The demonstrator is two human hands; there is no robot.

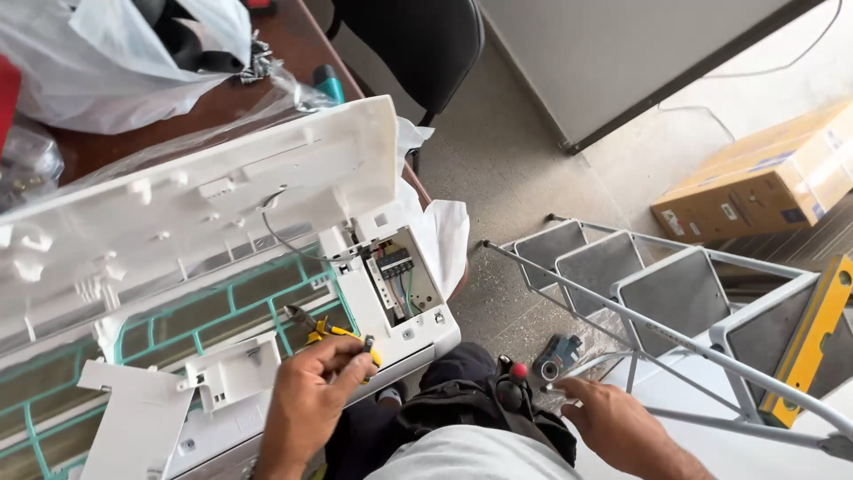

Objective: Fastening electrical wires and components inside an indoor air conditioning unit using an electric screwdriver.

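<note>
Left hand (311, 391): we are pinching yellow-handled pliers (330, 332), jaws beyond our fingertips | right hand (613, 422): fingers are gripping something small, hard to make out

Speckled floor (498, 169); black chair (418, 44); stepladder (675, 302).

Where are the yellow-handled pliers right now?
In the head view, left of centre: the yellow-handled pliers lie on the open white air-conditioner unit, with the left hand gripping their handles, just below the exposed wiring terminal block.

One AC indoor unit (267, 267), one stepladder (675, 302), one cardboard box (764, 178), one yellow level (813, 347), one black chair (418, 44), two hands: left (311, 391), right (613, 422).
</note>
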